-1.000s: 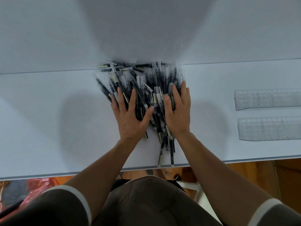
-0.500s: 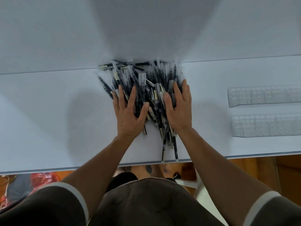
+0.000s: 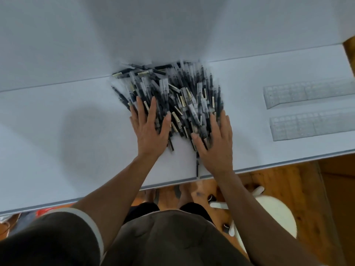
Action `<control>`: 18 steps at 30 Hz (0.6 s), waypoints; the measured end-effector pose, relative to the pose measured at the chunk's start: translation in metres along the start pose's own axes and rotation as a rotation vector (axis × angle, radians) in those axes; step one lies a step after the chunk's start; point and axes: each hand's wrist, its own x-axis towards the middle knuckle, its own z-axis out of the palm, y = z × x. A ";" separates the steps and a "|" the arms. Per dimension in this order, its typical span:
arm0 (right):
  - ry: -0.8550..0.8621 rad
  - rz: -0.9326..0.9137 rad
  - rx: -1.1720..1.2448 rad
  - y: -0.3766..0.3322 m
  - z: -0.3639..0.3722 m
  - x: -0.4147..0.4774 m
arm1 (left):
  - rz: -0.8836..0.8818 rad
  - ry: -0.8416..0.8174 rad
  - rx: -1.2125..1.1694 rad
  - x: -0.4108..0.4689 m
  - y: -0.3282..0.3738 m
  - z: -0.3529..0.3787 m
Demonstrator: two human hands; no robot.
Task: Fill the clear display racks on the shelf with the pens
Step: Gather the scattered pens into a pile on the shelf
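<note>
A big heap of black pens point(image 3: 172, 91) in clear sleeves lies on the white shelf point(image 3: 57, 150), pushed up against the back wall. My left hand point(image 3: 149, 129) lies flat on the heap's near left side, fingers spread. My right hand point(image 3: 217, 143) lies flat on its near right side, fingers straight. One pen point(image 3: 197, 167) pokes out towards the shelf's front edge under my right wrist. Two clear display racks point(image 3: 307, 93) point(image 3: 311, 125) lie side by side on the shelf to the right, with no pens visible in them.
The shelf's front edge point(image 3: 288, 160) runs across below my hands. Below it are a wooden floor, a white stool point(image 3: 269, 212) at the right, and red items at the far left. A wooden panel point(image 3: 350, 52) bounds the shelf at the right.
My hands have spread apart on the heap, the right one sliding right and nearer. The view has shifted so the racks sit closer to the heap in frame.
</note>
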 end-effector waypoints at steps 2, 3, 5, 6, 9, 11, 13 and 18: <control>0.025 -0.037 -0.101 0.002 0.003 -0.011 | -0.005 0.003 -0.020 -0.001 0.000 0.001; 0.026 -0.048 -0.143 0.002 0.005 -0.016 | -0.008 0.005 -0.023 -0.001 0.001 0.002; -0.001 -0.044 -0.211 0.002 0.013 -0.024 | -0.009 0.012 -0.028 -0.001 0.001 0.004; -0.014 -0.038 -0.235 0.000 0.017 -0.025 | -0.007 0.019 -0.032 0.000 0.001 0.005; 0.006 -0.043 -0.273 -0.006 0.029 -0.011 | 0.000 0.037 -0.029 0.001 -0.002 0.007; 0.033 -0.048 -0.278 -0.011 0.034 0.006 | 0.004 0.060 -0.020 0.002 -0.003 0.008; 0.029 -0.052 -0.286 -0.015 0.037 0.019 | 0.009 0.081 -0.013 0.002 -0.004 0.010; 0.032 -0.101 -0.269 -0.007 0.031 0.021 | 0.002 0.095 -0.009 0.001 -0.002 0.010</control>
